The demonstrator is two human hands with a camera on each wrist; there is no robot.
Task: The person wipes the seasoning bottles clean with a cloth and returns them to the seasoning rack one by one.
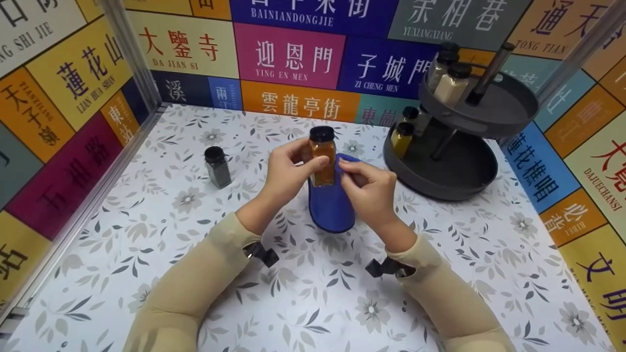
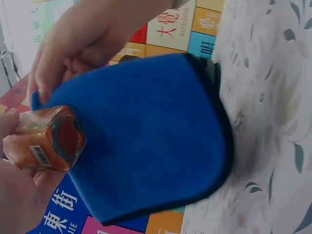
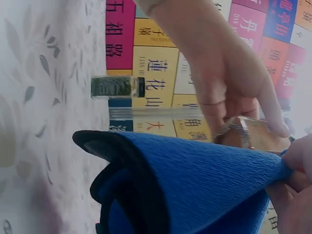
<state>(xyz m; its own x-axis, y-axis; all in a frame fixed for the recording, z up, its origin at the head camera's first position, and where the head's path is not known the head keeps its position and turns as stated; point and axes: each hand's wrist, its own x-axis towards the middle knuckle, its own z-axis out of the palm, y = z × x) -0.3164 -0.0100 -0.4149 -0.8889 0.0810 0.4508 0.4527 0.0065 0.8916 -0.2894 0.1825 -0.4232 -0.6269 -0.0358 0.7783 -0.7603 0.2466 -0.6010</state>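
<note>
My left hand (image 1: 288,171) grips a square glass spice jar (image 1: 323,164) with orange-brown contents and a black lid, held upright above the table. In the left wrist view the jar's base and a barcode label (image 2: 40,155) show. My right hand (image 1: 374,190) pinches the upper edge of a blue cloth (image 1: 332,210) with dark edging. The cloth hangs down just behind the jar; the right wrist view shows it folded over (image 3: 204,175). A second spice jar (image 1: 217,167), dark green inside with a black lid, stands on the table to the left.
At the back right stands a two-tier black turntable rack (image 1: 445,181). Its upper tier carries jars, one a pale-filled jar (image 1: 452,87); the lower tier has a yellow-filled jar (image 1: 402,141) and another behind it. Printed panels (image 1: 293,61) wall the flower-patterned table (image 1: 313,303).
</note>
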